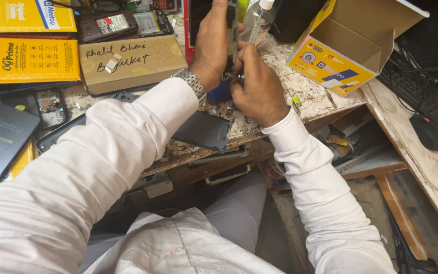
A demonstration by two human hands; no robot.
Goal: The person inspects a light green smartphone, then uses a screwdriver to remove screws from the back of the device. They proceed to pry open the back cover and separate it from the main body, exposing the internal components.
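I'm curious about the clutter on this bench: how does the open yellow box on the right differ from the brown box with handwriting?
The open yellow box sits tilted with its flaps up and its hollow inside showing; the brown box lies flat and closed. The yellow one carries bright printed graphics; the brown one bears handwriting and small tape scraps. Both are cardboard and rest on the worn bench.

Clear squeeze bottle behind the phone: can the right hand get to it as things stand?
Probably yes. The right hand sits just below the clear squeeze bottle with nothing between them, but its fingers are busy at the upright phone that the left hand grips.
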